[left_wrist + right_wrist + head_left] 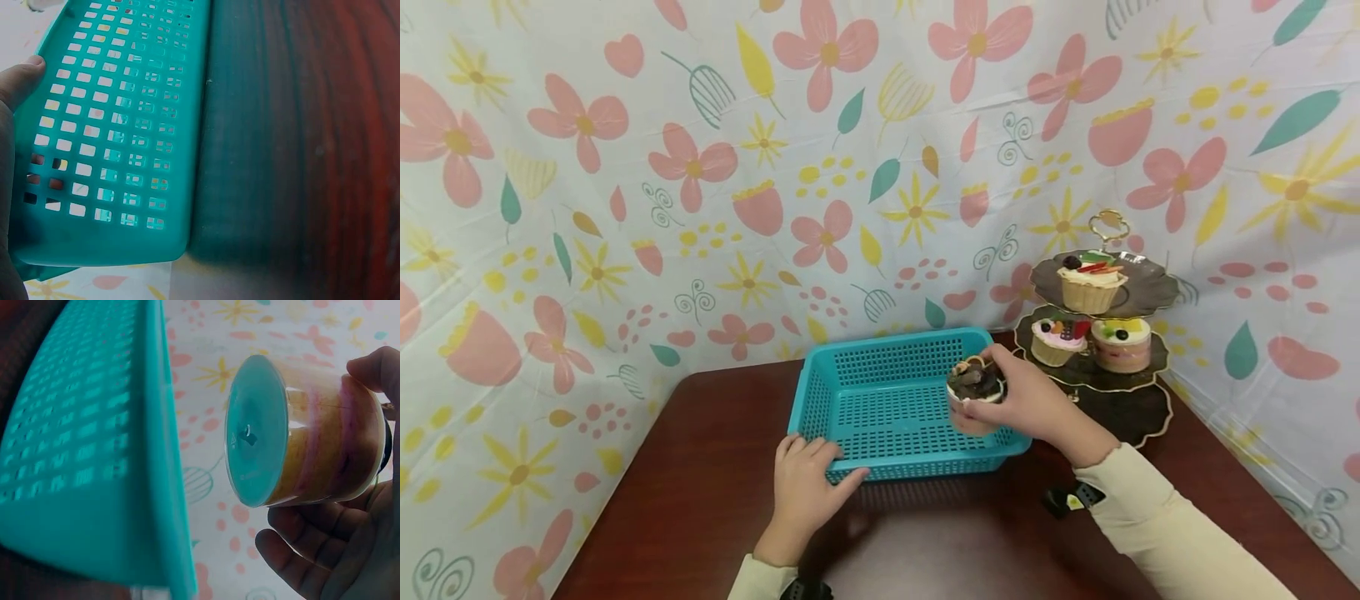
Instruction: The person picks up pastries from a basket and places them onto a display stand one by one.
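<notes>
My right hand (pixel 1037 402) grips a cake cup (pixel 970 407) with a dark chocolate-like topping, above the right end of a turquoise plastic basket (pixel 917 468). In the right wrist view the cake cup (pixel 315 440) shows pink and yellow layers through its clear side. Its flat base faces the camera, with thumb and fingers round the upper part. At the basket's front left corner, my left hand (pixel 805 485) holds the rim. The left wrist view shows that thumb (pixel 25 78) at the edge of the perforated basket wall (pixel 94 131).
A tiered stand (pixel 1138 287) with gold edging is at the right. A fruit tart (pixel 1090 287) sits on its top tier; a pink-topped cupcake (pixel 1057 343) and another cake cup (pixel 1122 346) share the tier below. Behind the brown table (pixel 700 492) hangs a floral cloth (pixel 880 250).
</notes>
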A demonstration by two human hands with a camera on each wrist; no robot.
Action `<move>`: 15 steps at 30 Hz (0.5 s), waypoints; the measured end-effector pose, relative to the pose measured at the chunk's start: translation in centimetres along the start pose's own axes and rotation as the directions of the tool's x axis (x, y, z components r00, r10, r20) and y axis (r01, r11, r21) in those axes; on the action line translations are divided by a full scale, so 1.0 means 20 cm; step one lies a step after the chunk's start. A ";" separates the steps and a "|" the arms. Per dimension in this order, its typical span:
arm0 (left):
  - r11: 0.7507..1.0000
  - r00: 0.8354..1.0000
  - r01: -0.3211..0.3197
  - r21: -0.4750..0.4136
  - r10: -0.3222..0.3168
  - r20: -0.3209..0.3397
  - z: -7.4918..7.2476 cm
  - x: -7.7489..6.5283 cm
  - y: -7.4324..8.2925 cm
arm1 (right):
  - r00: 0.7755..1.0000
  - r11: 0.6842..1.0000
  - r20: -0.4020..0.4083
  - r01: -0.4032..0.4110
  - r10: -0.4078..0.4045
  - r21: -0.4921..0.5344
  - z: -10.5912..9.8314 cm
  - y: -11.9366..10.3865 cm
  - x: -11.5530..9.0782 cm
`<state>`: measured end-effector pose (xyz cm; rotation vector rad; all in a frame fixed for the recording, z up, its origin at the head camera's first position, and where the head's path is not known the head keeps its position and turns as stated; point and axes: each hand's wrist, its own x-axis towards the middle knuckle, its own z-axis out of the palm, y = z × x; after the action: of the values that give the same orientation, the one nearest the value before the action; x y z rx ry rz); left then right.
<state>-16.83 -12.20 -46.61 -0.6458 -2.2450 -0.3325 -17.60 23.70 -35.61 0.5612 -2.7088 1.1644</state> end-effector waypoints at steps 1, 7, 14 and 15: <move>1.000 1.000 0.001 -0.002 -0.001 0.000 0.00 0.00 0.00 | 1.000 1.000 -0.007 -0.006 0.006 -0.008 0.00 0.01 -0.02; 1.000 1.000 0.005 -0.002 -0.005 0.006 0.00 0.00 0.00 | 0.997 0.997 -0.052 -0.058 0.056 -0.043 -0.02 0.08 -0.12; 1.000 1.000 -0.001 -0.009 0.001 -0.004 -0.01 0.00 0.00 | 0.994 0.996 -0.098 -0.060 0.054 -0.061 -0.05 0.13 -0.21; 1.000 1.000 -0.002 -0.012 0.002 -0.004 -0.01 0.00 0.00 | 0.993 0.997 -0.102 -0.059 0.053 -0.057 -0.06 0.13 -0.22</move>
<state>-16.70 -12.21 -46.53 -0.6524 -2.2398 -0.3462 -14.53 27.40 -37.75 0.4087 -2.6795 1.0896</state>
